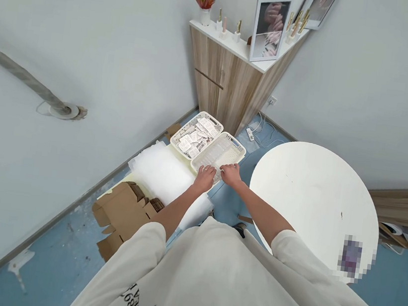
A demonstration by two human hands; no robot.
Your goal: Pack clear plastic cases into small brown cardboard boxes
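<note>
At the near end of a white plastic basket, my left hand and my right hand reach in side by side, fingers curled downward. Between them shows a clear plastic piece, which both hands appear to grip; its exact shape is too small to make out. More transparent plastic lies inside this basket. A second white basket touches it on the left and holds a pile of small printed white packets.
White foam sheets and flattened brown cardboard boxes lie left of my arms. A round white table stands at right. Behind the baskets is a wooden corner cabinet with bottles and frames; a power strip lies beside it.
</note>
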